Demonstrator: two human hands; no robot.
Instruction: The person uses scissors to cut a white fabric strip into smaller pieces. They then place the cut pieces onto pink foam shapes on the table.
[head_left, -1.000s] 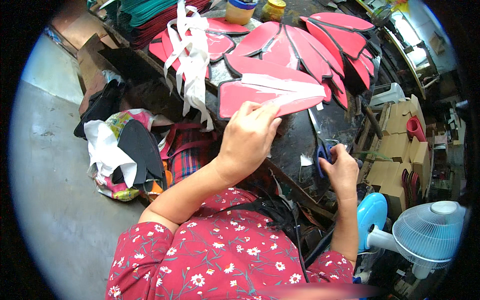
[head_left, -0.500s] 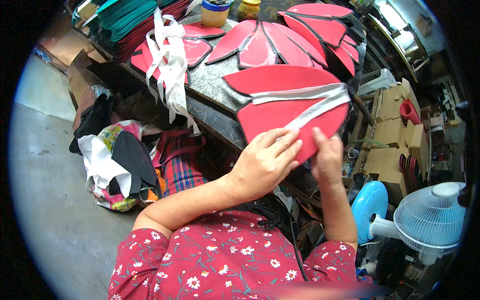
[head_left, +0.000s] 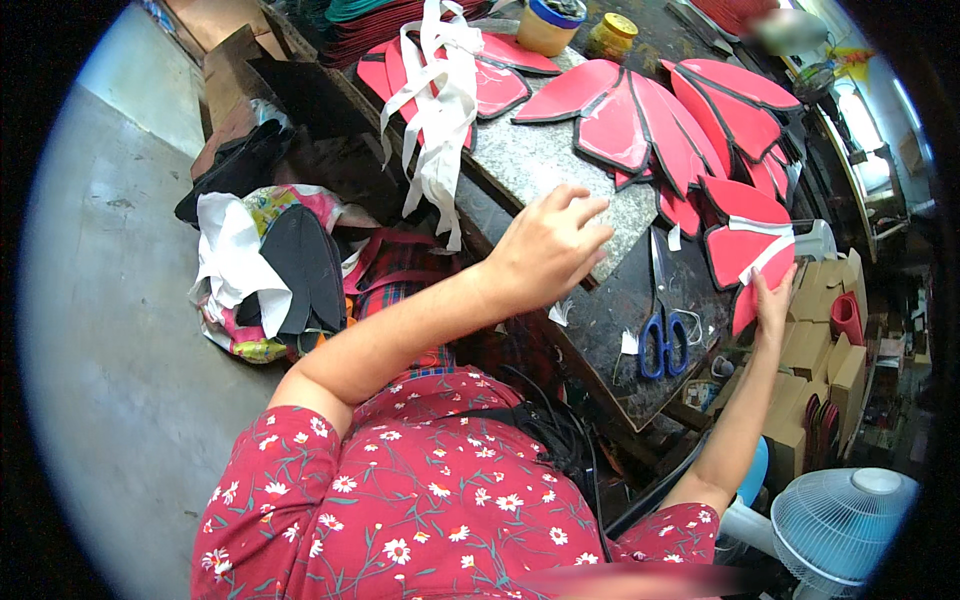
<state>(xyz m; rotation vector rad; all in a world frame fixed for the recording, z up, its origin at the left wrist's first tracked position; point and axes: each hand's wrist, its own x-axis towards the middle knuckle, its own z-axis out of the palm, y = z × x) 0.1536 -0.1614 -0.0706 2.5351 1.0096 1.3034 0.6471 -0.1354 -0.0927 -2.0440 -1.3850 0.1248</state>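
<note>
- The left hand (head_left: 548, 245) rests on the stone slab (head_left: 560, 160), fingers loosely open.
- The right hand (head_left: 772, 300) seems to grip a red piece (head_left: 745, 255).
- Blue scissors (head_left: 662, 335) lie between.

A pair of blue-handled scissors (head_left: 662, 318) lies on the dark part of the worktop (head_left: 610, 310) near its front edge, blades pointing toward the back. Two jars stand at the back edge: one with a blue lid (head_left: 550, 22), one with a yellow lid (head_left: 610, 36). White strips (head_left: 437, 120) hang over the worktop's left edge. On the floor to the left lies a heap of fabric and dark cut pieces (head_left: 270, 270). A white fan (head_left: 835, 520) stands at the lower right, beside cardboard boxes (head_left: 830, 340).
</note>
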